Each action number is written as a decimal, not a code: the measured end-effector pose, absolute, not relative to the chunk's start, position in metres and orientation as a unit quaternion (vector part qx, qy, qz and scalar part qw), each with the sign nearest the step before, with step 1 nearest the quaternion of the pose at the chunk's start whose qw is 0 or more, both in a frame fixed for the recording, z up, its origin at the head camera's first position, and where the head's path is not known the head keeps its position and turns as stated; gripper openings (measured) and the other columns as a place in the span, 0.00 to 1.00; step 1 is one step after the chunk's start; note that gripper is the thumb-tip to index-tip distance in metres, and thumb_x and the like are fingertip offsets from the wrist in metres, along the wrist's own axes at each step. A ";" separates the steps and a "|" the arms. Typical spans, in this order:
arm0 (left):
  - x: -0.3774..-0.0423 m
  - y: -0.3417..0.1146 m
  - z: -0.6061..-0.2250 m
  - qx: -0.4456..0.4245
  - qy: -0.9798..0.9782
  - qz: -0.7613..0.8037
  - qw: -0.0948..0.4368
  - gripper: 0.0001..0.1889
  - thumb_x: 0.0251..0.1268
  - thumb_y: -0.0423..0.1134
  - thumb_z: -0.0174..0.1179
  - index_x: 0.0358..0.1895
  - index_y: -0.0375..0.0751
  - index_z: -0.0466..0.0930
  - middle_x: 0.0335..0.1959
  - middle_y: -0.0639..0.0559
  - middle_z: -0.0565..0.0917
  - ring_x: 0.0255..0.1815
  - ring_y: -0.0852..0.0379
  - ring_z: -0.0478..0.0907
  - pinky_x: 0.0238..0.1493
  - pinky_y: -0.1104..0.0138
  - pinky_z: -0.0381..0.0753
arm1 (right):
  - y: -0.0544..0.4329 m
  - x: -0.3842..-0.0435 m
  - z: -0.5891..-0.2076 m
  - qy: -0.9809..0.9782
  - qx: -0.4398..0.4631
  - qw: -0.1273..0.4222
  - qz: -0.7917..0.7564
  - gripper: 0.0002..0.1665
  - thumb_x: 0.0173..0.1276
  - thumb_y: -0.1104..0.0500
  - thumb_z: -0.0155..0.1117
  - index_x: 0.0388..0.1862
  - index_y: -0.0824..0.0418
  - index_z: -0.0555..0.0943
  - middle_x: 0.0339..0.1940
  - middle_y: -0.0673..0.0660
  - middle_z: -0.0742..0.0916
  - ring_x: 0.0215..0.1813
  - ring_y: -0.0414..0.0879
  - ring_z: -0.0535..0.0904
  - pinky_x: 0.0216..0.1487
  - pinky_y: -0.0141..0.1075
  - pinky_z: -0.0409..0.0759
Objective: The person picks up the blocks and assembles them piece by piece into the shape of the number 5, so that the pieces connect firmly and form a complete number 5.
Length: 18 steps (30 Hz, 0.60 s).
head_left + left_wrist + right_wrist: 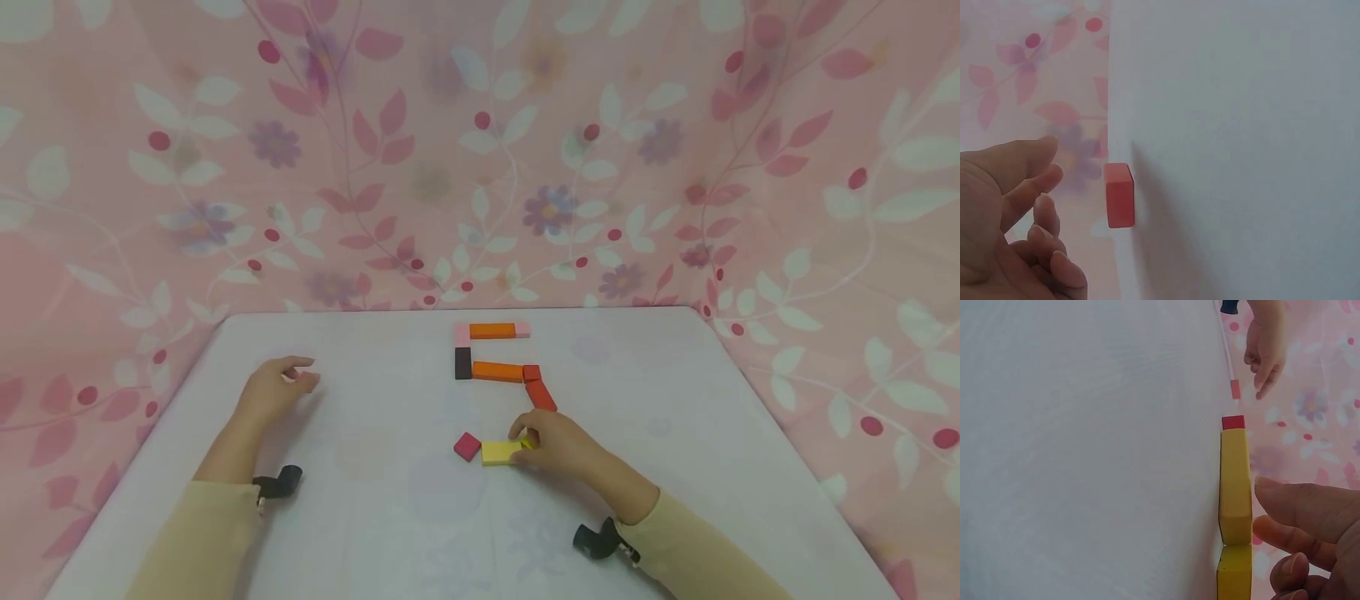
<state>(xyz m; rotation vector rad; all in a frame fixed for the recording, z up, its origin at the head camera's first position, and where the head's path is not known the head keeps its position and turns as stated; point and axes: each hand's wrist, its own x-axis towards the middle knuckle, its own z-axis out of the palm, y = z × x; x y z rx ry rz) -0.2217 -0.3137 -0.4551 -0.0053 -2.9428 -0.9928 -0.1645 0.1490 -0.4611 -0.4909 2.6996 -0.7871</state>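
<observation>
My right hand [558, 446] is over a yellow block [500, 453], its thumb and fingers just above the block's right end. In the right wrist view the fingertips [1266, 525] lie close along the yellow block [1235, 487]; contact is hard to tell. A second yellow block [1235, 572] abuts it, mostly hidden under the hand in the head view. At the other end sits a dark red block [467, 447], turned at an angle. My left hand [273, 390] hovers at the left with loosely bent fingers, apart from a red block [1120, 195] below it.
Behind my right hand, a winding row joins a red block [541, 396], a small red block [531, 373], an orange block [497, 372], a black block [462, 363], pink pieces [462, 335] and another orange block [492, 331]. Floral cloth [480, 167] surrounds the white table [375, 517].
</observation>
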 end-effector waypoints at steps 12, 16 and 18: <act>-0.222 -0.333 -0.465 0.042 -0.935 -0.349 -0.040 0.36 0.70 0.58 0.60 0.68 0.32 0.71 0.57 0.26 0.74 0.54 0.34 0.73 0.54 0.45 0.73 | 0.149 -0.166 -0.463 0.938 -0.172 0.145 -0.263 0.15 0.57 0.52 0.80 0.41 0.48 0.85 0.26 0.49 0.77 0.33 0.44 0.72 0.33 0.35 0.72; -0.223 -0.334 -0.467 0.032 -0.935 -0.352 -0.043 0.34 0.70 0.55 0.61 0.68 0.31 0.71 0.56 0.25 0.74 0.54 0.33 0.73 0.55 0.44 0.73 | 0.149 -0.166 -0.464 0.938 -0.172 0.144 -0.265 0.15 0.57 0.52 0.79 0.42 0.48 0.85 0.26 0.49 0.77 0.33 0.44 0.72 0.33 0.35 0.72; -0.224 -0.335 -0.468 0.028 -0.936 -0.349 -0.044 0.33 0.70 0.53 0.61 0.68 0.31 0.72 0.55 0.25 0.75 0.53 0.34 0.74 0.53 0.46 0.74 | 0.149 -0.166 -0.464 0.937 -0.174 0.143 -0.267 0.15 0.57 0.52 0.79 0.41 0.49 0.85 0.26 0.49 0.77 0.32 0.43 0.72 0.32 0.35 0.71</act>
